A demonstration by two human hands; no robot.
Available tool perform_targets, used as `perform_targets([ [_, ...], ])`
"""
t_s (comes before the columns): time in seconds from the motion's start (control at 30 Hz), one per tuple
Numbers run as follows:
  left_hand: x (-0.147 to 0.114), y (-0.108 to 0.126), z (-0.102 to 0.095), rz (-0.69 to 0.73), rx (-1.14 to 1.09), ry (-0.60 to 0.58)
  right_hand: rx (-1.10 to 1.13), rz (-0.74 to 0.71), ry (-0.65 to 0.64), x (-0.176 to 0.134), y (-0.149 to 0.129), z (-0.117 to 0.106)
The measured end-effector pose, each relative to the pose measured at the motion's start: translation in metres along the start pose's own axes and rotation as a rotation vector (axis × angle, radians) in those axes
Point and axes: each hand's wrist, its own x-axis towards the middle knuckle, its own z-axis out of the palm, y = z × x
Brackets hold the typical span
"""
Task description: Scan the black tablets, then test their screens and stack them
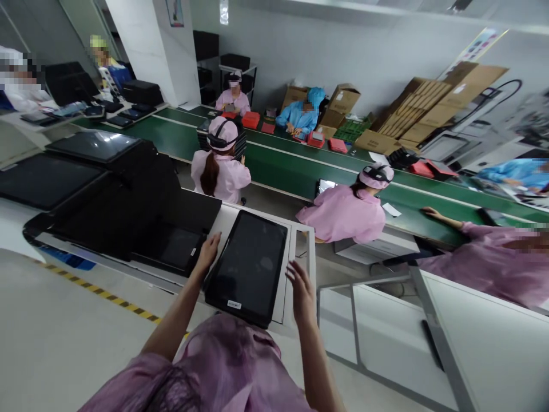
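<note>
A black tablet-like panel (249, 266) with a dark glossy face lies in front of me on a white cabinet top (290, 277). A small white label sits near its close edge. My left hand (209, 252) is at the panel's left side, fingers stretched forward; whether it touches the edge I cannot tell. Off the right side, my right hand (301, 292) is held apart from the panel with its fingers spread. Neither hand holds anything. Left of my left hand, another dark panel (167, 249) with a white label lies in a black tray.
Black trays with dark panels (92, 146) extend leftward. Beyond is a long green conveyor bench (278, 166) with several seated people in pink or blue. Red stacks (251, 119) and cardboard boxes (441, 109) stand along it. A white-framed cabinet (386, 320) is at my right.
</note>
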Motion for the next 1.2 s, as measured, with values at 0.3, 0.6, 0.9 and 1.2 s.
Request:
perform_targets([
  [0.3, -0.036, 0.091, 0.013, 0.139, -0.095, -0.203, -0.024, -0.135, -0.109, 0.006, -0.078, 0.091],
  [0.6, -0.036, 0.09, 0.021, 0.017, -0.212, -0.236, -0.085, -0.195, 0.006, -0.006, -0.076, 0.091],
  [0.9, -0.006, 0.086, 0.028, 0.155, -0.047, -0.304, 0.007, -0.137, 0.046, -0.004, -0.076, 0.091],
  [1.2, 0.05, 0.086, 0.059, 0.231, -0.185, -0.307, 0.082, -0.084, 0.081, -0.022, -0.083, 0.105],
])
